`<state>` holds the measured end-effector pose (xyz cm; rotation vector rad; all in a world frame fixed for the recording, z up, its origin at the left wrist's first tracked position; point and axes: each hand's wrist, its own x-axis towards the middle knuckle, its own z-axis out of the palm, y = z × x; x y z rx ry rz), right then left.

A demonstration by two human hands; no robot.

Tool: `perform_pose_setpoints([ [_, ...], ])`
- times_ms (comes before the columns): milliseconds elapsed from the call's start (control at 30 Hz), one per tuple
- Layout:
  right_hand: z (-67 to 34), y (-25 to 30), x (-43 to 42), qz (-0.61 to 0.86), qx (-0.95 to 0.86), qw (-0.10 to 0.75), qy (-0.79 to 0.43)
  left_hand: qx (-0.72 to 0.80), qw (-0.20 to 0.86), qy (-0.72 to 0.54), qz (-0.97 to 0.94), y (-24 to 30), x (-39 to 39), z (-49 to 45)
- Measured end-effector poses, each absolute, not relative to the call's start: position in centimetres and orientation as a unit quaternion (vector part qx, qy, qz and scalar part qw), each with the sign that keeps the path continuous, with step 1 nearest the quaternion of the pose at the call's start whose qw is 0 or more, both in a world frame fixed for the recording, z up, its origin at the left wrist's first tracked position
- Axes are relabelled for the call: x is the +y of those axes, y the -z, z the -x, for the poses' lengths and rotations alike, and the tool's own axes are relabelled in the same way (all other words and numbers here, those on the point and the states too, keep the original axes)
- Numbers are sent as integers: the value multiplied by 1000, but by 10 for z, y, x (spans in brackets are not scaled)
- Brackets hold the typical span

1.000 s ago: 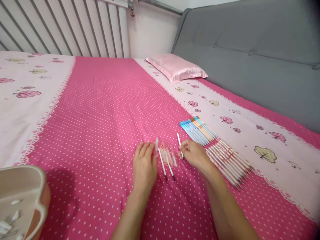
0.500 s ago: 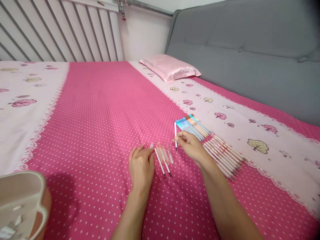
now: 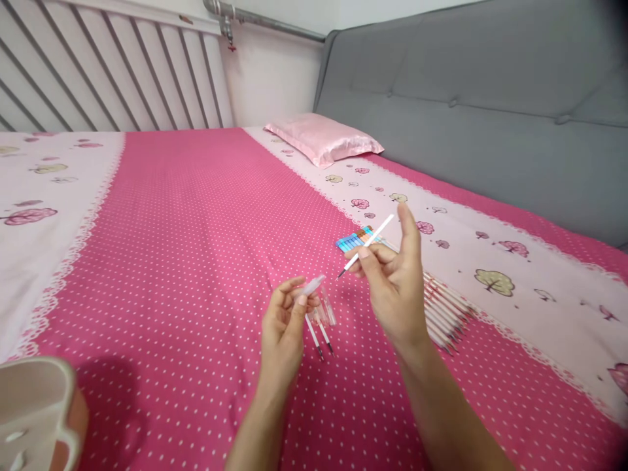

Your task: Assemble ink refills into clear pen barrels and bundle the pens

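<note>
White refill (image 3: 379, 230), pinched in right hand (image 3: 398, 281), points toward left hand (image 3: 285, 320) gripping pale tube (image 3: 313, 285).

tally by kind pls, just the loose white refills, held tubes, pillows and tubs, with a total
White refills: 3 (one in the right hand, two lying on the bed)
Held tube: 1 (in the left hand)
Pillow: 1
Tub: 1 (partly in view)
Total: 6

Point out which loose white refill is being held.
The white refill pinched in the right hand, raised and slanted; the other two white refills lie near the left hand.
</note>
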<state>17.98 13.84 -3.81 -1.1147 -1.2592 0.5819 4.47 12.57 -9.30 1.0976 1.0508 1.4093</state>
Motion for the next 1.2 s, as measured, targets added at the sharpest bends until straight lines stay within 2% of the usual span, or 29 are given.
perform_pose_setpoints([
  [167,-175,26,129,473,-565,646,-200,431,544,-542,-474,90,123,-44],
  [633,-172,30,128,464,-611,624,-148,392,589,-552,-441,86,121,-43],
  [800,-173,29,126,464,-650,578,-171,409,560,-505,-513,82,119,-44],
  [1033,-175,29,126,468,-736,447,-200,400,514,-484,-584,83,119,-43],
  [1200,-173,29,124,460,-733,450,-219,431,495,-495,-570,78,122,-30],
])
